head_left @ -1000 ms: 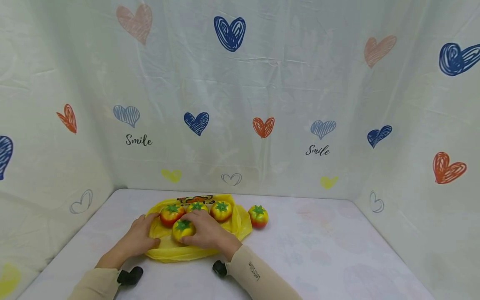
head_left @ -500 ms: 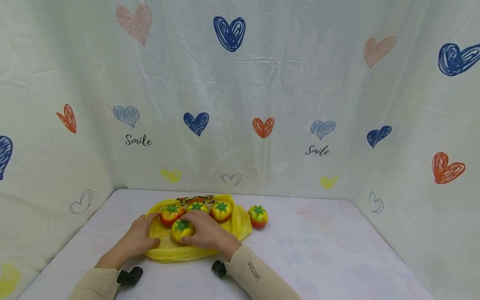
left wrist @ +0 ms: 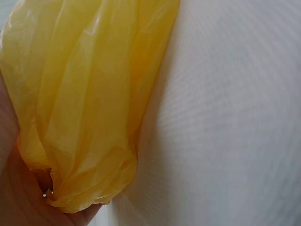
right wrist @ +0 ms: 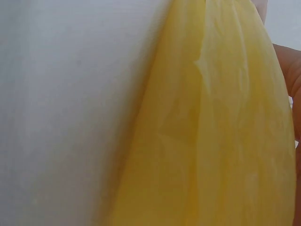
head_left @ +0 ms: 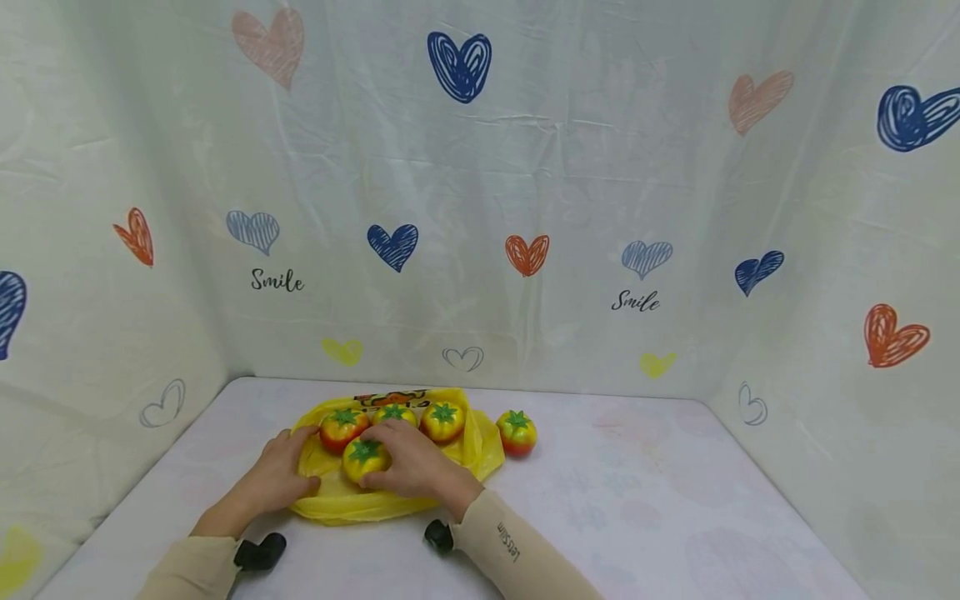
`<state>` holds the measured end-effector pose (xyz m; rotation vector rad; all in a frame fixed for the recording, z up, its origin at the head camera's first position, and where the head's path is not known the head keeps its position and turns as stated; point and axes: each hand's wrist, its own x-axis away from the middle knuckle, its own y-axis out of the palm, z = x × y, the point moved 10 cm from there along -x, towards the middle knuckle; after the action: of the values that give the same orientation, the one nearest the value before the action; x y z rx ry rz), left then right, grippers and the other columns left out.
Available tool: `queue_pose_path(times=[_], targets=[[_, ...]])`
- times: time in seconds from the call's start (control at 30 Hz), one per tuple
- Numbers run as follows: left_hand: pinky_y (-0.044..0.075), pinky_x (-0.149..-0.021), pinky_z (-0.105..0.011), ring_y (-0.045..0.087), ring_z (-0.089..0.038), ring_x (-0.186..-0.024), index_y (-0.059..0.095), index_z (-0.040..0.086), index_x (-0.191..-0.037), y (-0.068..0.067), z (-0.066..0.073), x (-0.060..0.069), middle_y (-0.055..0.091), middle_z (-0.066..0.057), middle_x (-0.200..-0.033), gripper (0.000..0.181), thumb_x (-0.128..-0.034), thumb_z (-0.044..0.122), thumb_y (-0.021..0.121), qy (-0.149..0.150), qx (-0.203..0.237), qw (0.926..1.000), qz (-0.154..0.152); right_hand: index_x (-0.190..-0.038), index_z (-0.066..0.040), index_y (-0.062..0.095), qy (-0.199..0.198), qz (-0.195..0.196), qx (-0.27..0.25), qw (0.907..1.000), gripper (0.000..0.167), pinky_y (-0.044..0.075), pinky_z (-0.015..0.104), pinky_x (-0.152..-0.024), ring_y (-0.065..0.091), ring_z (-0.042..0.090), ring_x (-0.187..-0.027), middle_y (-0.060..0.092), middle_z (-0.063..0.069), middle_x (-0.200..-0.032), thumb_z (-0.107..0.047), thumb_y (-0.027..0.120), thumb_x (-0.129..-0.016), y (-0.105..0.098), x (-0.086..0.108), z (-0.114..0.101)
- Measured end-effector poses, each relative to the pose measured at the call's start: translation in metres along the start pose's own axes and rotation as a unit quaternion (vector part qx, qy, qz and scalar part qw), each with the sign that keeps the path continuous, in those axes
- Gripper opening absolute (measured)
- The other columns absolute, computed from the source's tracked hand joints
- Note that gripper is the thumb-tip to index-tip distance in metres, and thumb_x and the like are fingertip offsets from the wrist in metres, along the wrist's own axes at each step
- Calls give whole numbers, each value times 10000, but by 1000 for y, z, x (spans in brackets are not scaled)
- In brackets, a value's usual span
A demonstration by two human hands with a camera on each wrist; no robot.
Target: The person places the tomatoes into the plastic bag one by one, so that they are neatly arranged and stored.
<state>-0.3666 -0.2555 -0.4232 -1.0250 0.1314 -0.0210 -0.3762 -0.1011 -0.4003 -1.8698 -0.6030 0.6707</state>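
Note:
A yellow plastic bag lies spread open on the table in the head view. My left hand holds its left side, thumb near the front and fingers farther back; the left wrist view shows the crumpled bag against the palm. Inside the bag, my right hand grips the front yellow tomato, which has a green star-shaped top. Behind it sit a red-yellow tomato, a partly hidden tomato and a third tomato. In the right wrist view the bag hides most of that hand.
Another tomato stands on the white table, just right of the bag. A pale curtain printed with hearts rises behind and at both sides. Black wrist devices sit by both cuffs, one a black camera at the left.

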Motion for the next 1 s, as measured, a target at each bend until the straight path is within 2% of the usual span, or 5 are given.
queue_pose_path(times=[0.27, 0.7, 1.0], targets=[[414, -898, -594, 424, -385, -1037, 375, -64, -1358, 0, -1, 0, 437, -269, -1194, 778, -698, 146, 729, -7, 18, 10000, 25, -1302, -325, 523, 23, 31, -54, 10000, 504, 375, 295, -1036, 423, 84, -1248, 473, -116, -1345, -449, 681, -840, -5, 1, 2], [414, -897, -594, 421, -387, -1047, 373, -56, -1364, 0, 0, 0, 433, -268, -1209, 777, -705, 144, 733, -35, 63, 10000, -11, -1275, -293, 542, -210, 157, -85, 9996, 470, 383, 271, -1022, 456, 67, -1189, 505, -132, -1282, -425, 684, -847, -15, 8, -1], [415, -890, -594, 419, -388, -1041, 370, -61, -1367, -1, 0, 1, 434, -271, -1201, 780, -705, 141, 731, -26, 30, 10000, -4, -1331, -249, 530, -158, 225, -94, 9996, 550, 391, 285, -1021, 450, 82, -1219, 495, -115, -1316, -473, 664, -847, -24, 20, 9]])
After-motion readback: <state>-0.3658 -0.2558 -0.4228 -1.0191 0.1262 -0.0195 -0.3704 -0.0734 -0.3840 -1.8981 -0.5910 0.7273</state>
